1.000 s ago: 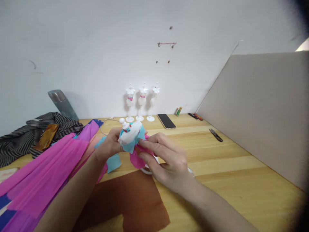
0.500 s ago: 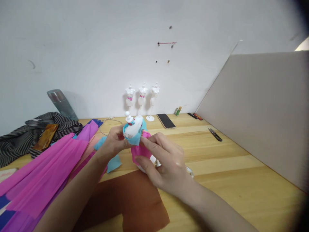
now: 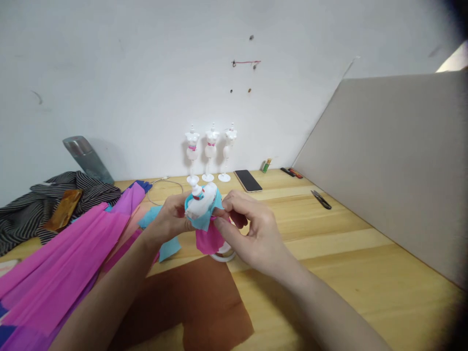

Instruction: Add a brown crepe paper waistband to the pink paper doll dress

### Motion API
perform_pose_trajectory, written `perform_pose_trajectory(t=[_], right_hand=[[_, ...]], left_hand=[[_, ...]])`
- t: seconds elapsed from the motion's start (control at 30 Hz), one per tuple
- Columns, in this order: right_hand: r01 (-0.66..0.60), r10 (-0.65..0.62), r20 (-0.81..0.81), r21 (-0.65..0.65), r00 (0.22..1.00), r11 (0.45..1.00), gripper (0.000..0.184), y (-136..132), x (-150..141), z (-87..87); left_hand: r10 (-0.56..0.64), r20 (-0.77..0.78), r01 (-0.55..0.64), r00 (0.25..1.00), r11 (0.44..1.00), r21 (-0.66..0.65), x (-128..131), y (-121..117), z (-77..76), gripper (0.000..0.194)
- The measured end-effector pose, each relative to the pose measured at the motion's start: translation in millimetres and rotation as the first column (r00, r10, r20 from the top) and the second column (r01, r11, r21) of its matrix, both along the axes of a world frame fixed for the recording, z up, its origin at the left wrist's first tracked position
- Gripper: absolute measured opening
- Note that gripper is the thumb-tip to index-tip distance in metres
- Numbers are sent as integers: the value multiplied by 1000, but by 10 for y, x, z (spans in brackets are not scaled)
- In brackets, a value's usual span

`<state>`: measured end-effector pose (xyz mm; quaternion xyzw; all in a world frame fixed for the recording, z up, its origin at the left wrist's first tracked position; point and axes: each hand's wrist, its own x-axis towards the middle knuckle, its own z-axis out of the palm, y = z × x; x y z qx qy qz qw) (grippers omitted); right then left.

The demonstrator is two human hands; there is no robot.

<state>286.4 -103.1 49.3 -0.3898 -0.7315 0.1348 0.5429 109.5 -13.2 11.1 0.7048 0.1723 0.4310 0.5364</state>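
A small white mannequin bust (image 3: 202, 203) is held above the wooden table, wrapped in light blue crepe paper (image 3: 199, 220) with pink crepe paper (image 3: 207, 241) hanging below it. My left hand (image 3: 168, 220) grips the bust from the left side. My right hand (image 3: 248, 231) pinches the paper at the bust's right side, fingers curled. A white round base (image 3: 224, 254) shows just under the pink paper.
Three white mannequins (image 3: 210, 152) stand by the wall, a phone (image 3: 247, 180) beside them. Pink and purple crepe sheets (image 3: 66, 263) lie at left, a brown sheet (image 3: 197, 304) in front. Small snips (image 3: 321, 199) lie near the grey partition (image 3: 395, 165). Striped cloth (image 3: 44, 204) and a flask (image 3: 86, 158) sit at the back left.
The bust has been turned more upright and drawn slightly closer between my hands. My right fingers moved up from the pink paper to pinch at the bust's side.
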Motion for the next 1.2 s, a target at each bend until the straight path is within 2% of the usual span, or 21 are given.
perform_pose_trajectory(t=[0.13, 0.27, 0.4, 0.47, 0.63, 0.83, 1.03, 1.2], right_hand=[[34, -36, 47, 36, 998, 999, 13, 10, -5, -7], [59, -71, 118, 104, 990, 993, 3, -17, -34, -32], [64, -104, 228, 177, 968, 982, 29, -62, -78, -80], [80, -133, 267, 200, 955, 976, 35, -80, -105, -108], [131, -192, 293, 217, 937, 967, 39, -99, -158, -161], [148, -237, 298, 292, 925, 945, 39, -90, -180, -182], [144, -212, 292, 238, 933, 961, 41, -99, -186, -169], [82, -114, 198, 165, 974, 983, 34, -90, -140, -120]], left_hand=[[-58, 5, 57, 998, 996, 70, 41, 16, -11, 35], [7, 30, -8, 1000, 999, 49, 31, 21, -29, 35], [106, 106, -106, 989, 994, -7, 17, 15, -54, 29], [133, 131, -133, 982, 991, -6, 24, 11, -58, 28], [200, 160, -200, 967, 980, -15, 57, -19, -32, 31], [224, 205, -221, 953, 975, -35, 83, -43, -23, 28], [229, 220, -231, 948, 973, -18, 83, -16, -68, 29], [163, 217, -163, 962, 986, -18, 37, 23, -98, 34]])
